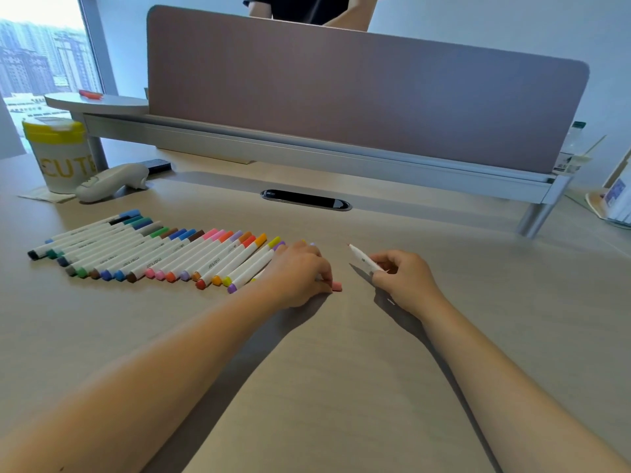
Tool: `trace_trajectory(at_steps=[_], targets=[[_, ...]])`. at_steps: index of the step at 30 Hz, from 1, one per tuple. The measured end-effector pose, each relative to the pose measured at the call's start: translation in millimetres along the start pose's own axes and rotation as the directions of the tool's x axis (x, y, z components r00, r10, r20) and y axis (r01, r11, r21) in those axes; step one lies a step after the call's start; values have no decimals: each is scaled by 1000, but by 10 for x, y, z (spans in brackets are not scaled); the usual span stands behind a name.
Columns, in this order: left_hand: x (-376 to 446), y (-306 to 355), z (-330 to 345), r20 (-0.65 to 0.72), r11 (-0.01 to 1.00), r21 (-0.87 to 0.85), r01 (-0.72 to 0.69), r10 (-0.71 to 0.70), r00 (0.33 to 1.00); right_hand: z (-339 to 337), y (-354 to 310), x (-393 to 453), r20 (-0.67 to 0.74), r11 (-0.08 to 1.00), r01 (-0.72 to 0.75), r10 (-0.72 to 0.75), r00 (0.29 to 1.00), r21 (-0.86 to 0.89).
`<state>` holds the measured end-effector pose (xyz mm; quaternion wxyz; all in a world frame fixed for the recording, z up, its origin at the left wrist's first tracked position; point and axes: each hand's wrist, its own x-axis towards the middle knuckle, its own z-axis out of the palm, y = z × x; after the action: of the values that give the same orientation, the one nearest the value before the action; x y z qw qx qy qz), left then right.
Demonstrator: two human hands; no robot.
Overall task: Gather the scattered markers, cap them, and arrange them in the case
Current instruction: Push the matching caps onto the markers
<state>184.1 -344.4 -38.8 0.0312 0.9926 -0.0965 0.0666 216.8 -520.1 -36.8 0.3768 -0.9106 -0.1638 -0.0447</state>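
A row of several capped white markers (164,254) with coloured ends lies side by side on the desk, left of centre. My left hand (300,274) rests at the right end of that row, fingers curled down onto a small pink cap (337,286) on the desk and partly covering a marker beneath. My right hand (401,274) holds an uncapped white marker (363,259), its red tip pointing up and left. No marker case is in view.
A white tub with a yellow lid (59,155), a white hand-held device (109,182) and a dark block stand at the back left. A cable slot (305,199) sits mid-desk before the pink divider screen (358,97). Another person stands behind it.
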Motion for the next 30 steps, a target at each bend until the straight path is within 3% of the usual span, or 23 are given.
trace_trajectory(at_steps=[4, 7, 14, 19, 25, 30], targets=[[-39, -1, -52, -100, 967, -243, 72, -99, 990, -23, -20, -37, -44, 998, 49, -47, 998, 35], [-82, -14, -122, -101, 896, -427, 121, -180, 979, -15, -50, -51, -58, 993, 100, -96, 994, 62], [-87, -31, -189, -81, 829, -544, 127, -203, 976, 6, -83, -71, -64, 987, 146, -142, 988, 65], [-27, -47, -198, -69, 600, -777, 189, -380, 922, -1, -84, -92, -62, 988, 146, -142, 988, 53], [23, 22, -221, 3, 366, -905, 216, -504, 864, -12, -93, -146, -22, 981, 192, -192, 981, 13], [52, 69, -219, 34, 311, -922, 230, -527, 849, -13, -145, -166, -26, 979, 199, -198, 980, 48]])
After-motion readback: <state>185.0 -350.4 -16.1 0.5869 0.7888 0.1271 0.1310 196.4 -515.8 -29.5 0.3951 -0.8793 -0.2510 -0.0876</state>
